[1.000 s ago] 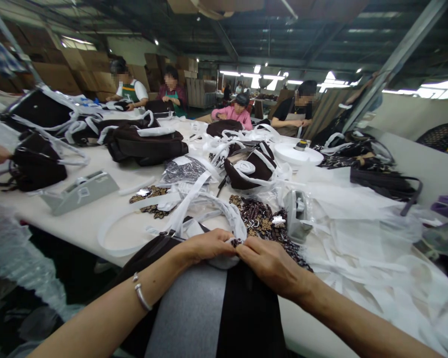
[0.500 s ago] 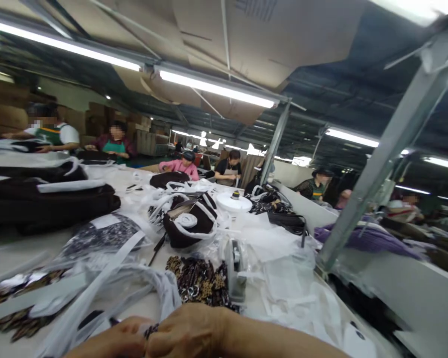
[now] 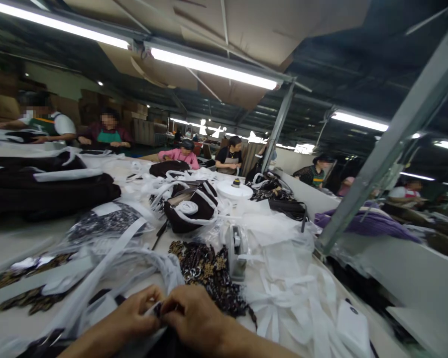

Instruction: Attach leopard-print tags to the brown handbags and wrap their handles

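My left hand (image 3: 144,313) and my right hand (image 3: 196,313) meet at the bottom middle, fingertips pinched together. Between them is a small dark-and-white piece (image 3: 157,307), mostly covered by the fingers, so its kind is unclear. Dark fabric (image 3: 171,346) lies under the hands, partly cut off by the lower edge. To the left and behind, pale wrapped bag handles (image 3: 164,266) curve over the table. Just beyond my right hand lies a pile of brown patterned straps (image 3: 209,273) with metal rings. A tape dispenser (image 3: 236,253) stands beside that pile.
A dark bag (image 3: 190,209) with a white roll inside stands mid-table. Stacked dark bags (image 3: 45,186) lie left. White strips (image 3: 294,303) and a white phone (image 3: 353,325) lie right. A metal post (image 3: 381,139) rises at the right edge. Several people work beyond.
The view has tipped down slightly, showing more of the near table and the dark fabric. My hands sit higher in view, still pinched together. The person in black at the back has turned their head.
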### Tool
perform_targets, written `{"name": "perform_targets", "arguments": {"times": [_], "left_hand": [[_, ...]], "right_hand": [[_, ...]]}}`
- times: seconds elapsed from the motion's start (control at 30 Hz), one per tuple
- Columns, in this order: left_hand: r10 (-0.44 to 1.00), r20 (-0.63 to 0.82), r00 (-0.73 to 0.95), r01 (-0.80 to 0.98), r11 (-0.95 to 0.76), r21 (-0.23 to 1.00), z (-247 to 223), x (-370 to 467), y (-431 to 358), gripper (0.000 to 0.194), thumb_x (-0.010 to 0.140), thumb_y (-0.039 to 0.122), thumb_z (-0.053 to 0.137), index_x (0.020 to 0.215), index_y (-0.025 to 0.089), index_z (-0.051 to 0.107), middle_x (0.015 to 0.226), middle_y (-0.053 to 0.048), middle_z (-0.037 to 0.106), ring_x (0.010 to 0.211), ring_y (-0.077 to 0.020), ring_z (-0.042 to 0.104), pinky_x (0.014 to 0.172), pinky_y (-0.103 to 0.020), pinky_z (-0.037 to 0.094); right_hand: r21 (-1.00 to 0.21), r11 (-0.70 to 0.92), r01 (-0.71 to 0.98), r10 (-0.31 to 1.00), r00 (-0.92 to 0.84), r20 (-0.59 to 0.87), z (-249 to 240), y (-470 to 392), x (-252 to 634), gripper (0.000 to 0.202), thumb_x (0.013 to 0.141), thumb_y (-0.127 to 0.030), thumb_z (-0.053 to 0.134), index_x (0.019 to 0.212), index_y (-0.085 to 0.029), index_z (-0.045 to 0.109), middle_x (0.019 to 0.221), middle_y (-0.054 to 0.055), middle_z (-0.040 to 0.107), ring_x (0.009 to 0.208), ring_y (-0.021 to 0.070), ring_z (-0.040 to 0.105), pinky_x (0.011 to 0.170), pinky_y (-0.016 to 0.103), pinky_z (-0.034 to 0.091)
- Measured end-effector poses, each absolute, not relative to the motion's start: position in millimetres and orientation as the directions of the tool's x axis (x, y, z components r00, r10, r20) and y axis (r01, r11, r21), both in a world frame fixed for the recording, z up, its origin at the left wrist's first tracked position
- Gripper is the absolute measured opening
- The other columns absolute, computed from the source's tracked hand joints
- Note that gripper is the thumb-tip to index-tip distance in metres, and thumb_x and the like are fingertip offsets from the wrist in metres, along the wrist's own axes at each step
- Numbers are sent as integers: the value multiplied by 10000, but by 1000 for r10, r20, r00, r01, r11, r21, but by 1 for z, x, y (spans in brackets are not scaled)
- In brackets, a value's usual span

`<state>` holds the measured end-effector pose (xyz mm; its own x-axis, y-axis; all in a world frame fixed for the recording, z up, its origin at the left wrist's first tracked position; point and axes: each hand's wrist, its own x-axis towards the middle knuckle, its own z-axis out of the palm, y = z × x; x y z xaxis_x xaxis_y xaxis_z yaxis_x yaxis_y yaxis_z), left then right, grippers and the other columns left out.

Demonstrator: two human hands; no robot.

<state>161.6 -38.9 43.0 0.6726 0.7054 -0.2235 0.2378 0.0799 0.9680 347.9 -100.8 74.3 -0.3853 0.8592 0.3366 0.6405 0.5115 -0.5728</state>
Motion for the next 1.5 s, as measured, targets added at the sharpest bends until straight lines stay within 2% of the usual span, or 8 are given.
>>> {"name": "perform_targets", "arguments": {"times": [0.07, 0.13, 0.37, 0.73, 0.97, 1.2, 1.37, 1.5], "left_hand": [[721, -177, 669, 204, 50, 978, 54, 159, -49, 302, 640, 350, 662, 827, 212, 469, 744, 25, 539, 697, -148, 460, 604, -234, 323], [735, -150, 661, 185, 33, 982, 65, 157, -56, 297, 644, 298, 653, 863, 201, 479, 777, 19, 567, 717, -145, 486, 614, -227, 340], [745, -169, 645, 196, 53, 979, 82, 155, -68, 303, 720, 221, 640, 979, 183, 489, 736, 47, 556, 547, -68, 378, 506, -197, 240], [751, -112, 651, 278, -98, 955, 93, 155, -78, 326, 749, 137, 572, 1057, 196, 482, 902, 9, 636, 661, -90, 481, 613, -205, 348], [770, -76, 633, 322, -173, 931, 94, 155, -82, 333, 765, 139, 565, 1084, 208, 500, 894, 14, 638, 732, -121, 540, 676, -226, 394], [754, -96, 650, 256, -98, 962, 98, 150, -86, 317, 783, 161, 582, 1089, 196, 510, 860, 14, 610, 685, -103, 509, 632, -216, 374], [726, -111, 679, 224, -61, 973, 101, 148, -88, 313, 810, 145, 576, 1107, 201, 495, 851, 28, 585, 626, -75, 425, 578, -204, 320], [700, -96, 708, 221, -91, 971, 108, 147, -89, 301, 838, 172, 586, 1117, 207, 479, 859, 29, 592, 661, -86, 468, 608, -206, 350]], "right_hand": [[-704, 387, 595, 921, -295, 256, 84, -105, 345, 111, 787, -101, 687, 849, -185, 724, 827, 0, 748, 769, 120, 686, 726, 185, 475], [-754, 346, 559, 935, -272, 228, 93, -107, 345, 122, 765, -75, 710, 802, -188, 734, 805, -4, 741, 770, 122, 674, 738, 199, 462], [-768, 312, 560, 943, -279, 180, 95, -102, 347, 129, 792, -57, 680, 751, -180, 683, 804, 3, 670, 814, 151, 603, 773, 262, 409], [-808, 256, 530, 949, -295, 107, 94, -99, 349, 112, 823, -105, 633, 742, -179, 654, 824, 4, 611, 817, 152, 563, 775, 278, 380], [-883, 196, 426, 937, -346, 41, 87, -99, 352, 138, 824, -164, 618, 688, -175, 624, 856, 22, 632, 866, 168, 576, 814, 289, 395], [-905, 165, 393, 971, -226, 79, 91, -108, 346, 132, 815, -224, 633, 698, -172, 668, 848, 28, 663, 868, 175, 594, 824, 290, 401], [-954, -101, 284, 948, -263, -179, 88, -104, 352, 171, 738, -318, 733, 798, -172, 668, 670, -28, 603, 604, 108, 514, 561, 233, 357], [-949, -263, 175, 854, -414, -314, 96, -91, 359, 361, 664, -326, 798, 934, -187, 603, 820, -41, 630, 506, 52, 450, 457, 201, 308]]}}
